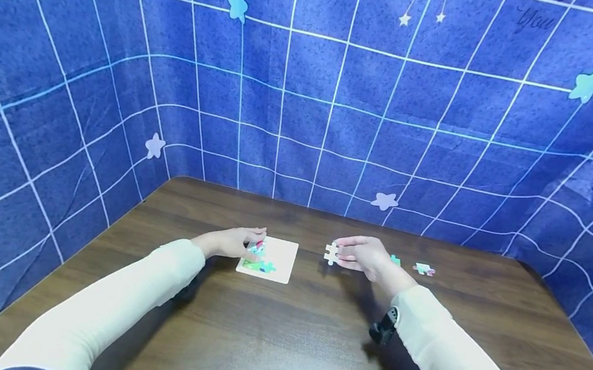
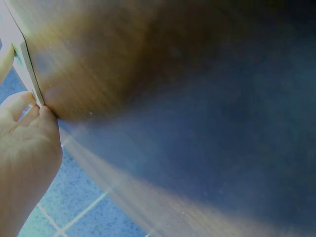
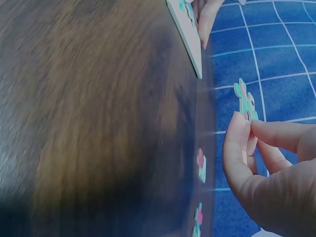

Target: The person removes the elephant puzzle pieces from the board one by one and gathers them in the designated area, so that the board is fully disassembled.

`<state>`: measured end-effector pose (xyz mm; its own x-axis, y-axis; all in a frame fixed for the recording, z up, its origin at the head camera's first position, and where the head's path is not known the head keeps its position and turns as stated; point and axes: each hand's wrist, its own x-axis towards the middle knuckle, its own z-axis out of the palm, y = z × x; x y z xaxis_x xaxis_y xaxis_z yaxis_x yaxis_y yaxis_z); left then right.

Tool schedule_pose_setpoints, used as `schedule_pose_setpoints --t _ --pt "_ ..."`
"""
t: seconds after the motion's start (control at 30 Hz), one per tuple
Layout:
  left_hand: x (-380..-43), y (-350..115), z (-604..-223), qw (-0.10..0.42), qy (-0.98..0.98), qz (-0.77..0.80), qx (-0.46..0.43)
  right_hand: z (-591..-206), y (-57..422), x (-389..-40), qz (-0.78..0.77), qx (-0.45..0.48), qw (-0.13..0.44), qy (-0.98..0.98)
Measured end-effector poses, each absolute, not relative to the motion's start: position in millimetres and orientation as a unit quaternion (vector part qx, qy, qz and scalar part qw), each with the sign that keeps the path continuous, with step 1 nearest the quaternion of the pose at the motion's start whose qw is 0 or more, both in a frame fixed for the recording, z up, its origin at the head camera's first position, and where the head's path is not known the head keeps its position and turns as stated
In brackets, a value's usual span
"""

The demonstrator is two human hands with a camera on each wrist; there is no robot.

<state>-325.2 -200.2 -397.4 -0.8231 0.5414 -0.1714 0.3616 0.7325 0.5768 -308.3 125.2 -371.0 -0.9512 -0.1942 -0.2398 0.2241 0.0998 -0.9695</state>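
My right hand [image 1: 368,257] pinches a jigsaw puzzle piece [image 3: 244,98] between thumb and fingertips, raised above the table. In the head view its pale back faces me; green and pink printing shows in the right wrist view. To its left, a square puzzle board [image 1: 283,261] with a pale frame lies on the table, colourful pieces [image 1: 261,265] set in its left and lower part. My left hand [image 1: 232,242] is at the board's left side, thumb over the pieces. In the left wrist view, curled fingers [image 2: 47,116] grip its edge.
Two loose puzzle pieces lie right of the board: one [image 1: 395,260] partly behind my right hand, another [image 1: 424,269] farther right. The brown wooden table [image 1: 275,345] meets a blue curtain [image 1: 305,117] with white grid lines and stars at its back and sides.
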Motion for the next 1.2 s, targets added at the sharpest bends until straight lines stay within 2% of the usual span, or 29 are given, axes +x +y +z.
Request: schedule_pose_setpoints --t 1.2 --pt "-325 -202 -396 0.163 0.916 0.252 0.266 -371 207 -289 -0.669 0.02 0.153 0.727"
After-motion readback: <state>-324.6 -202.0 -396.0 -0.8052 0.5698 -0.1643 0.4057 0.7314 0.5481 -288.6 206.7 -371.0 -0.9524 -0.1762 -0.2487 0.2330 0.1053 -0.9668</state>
